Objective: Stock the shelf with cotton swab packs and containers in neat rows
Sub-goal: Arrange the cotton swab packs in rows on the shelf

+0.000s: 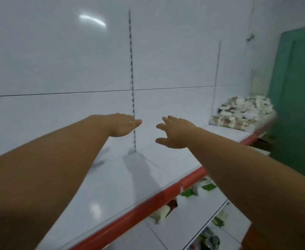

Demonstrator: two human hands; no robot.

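Observation:
A white shelf (112, 186) with a red front edge runs from lower left to upper right. Both my arms reach out over it. My left hand (122, 126) hovers palm down with straight fingers and holds nothing. My right hand (175, 132) is beside it, fingers spread and loosely bent, also empty. A heap of small white and tan packs (242, 114) lies at the far right end of the shelf, behind a clear divider, well beyond my right hand.
A white back panel with a slotted upright (132, 78) stands behind the shelf. Lower shelves (193, 213) below the red edge hold green and white packages. A green door (300, 98) is on the right.

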